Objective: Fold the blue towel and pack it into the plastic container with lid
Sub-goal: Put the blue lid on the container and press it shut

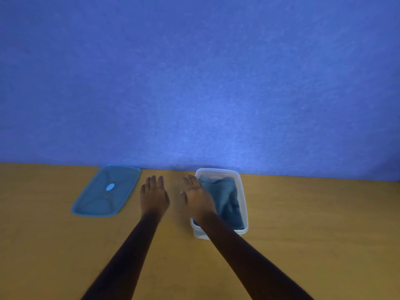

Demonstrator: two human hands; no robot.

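Filling the upper view is a blue wall [194, 72], with the yellow-brown surface [303, 213] running below it. Near the wall lies the blue lid [101, 200], flat and well apart from the clear plastic container [242, 191], likely set aside to leave the box open for packing. Inside the container sits the blue towel [227, 198], bunched rather than flat. The left hand [153, 195] hovers between lid and container, fingers loose and empty. The right hand [198, 197], slightly blurred, seems to hang over the container's left rim, also relaxed, holding nothing.
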